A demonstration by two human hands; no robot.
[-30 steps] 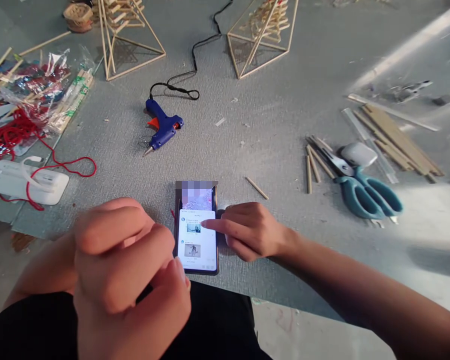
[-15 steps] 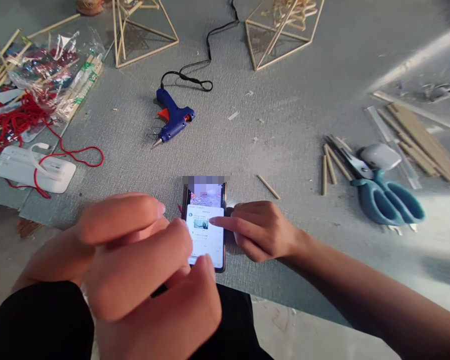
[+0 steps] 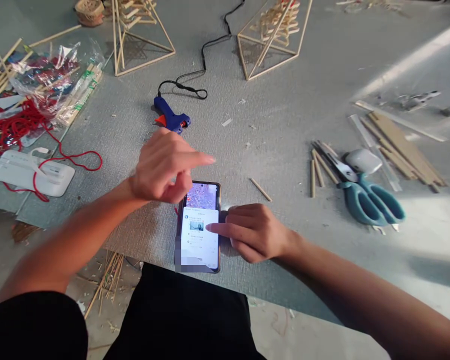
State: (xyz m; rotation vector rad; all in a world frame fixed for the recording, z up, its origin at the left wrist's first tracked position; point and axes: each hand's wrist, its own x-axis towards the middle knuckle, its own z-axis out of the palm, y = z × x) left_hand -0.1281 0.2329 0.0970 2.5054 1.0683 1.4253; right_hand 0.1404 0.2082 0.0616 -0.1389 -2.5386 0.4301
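A smartphone lies face up near the table's front edge, its screen lit with a list and a small picture. The index fingertip of my right hand is at the screen's right side, beside that picture; the other fingers are curled under and hold nothing I can see. Raised above the phone's top left corner, my left hand points its index finger to the right. Its remaining fingers are bent, with nothing visible in them. Behind it is a blue glue gun, its nozzle hidden by the hand.
Blue-handled scissors lie right, by short sticks, a white case and wooden strips. Two stick frames stand at the back. Red cord, plastic packaging and a white power bank are left.
My left hand has moved away from the camera, down and forward over the table, with its index finger now extended. My right hand stays at the phone. The view has shifted slightly.
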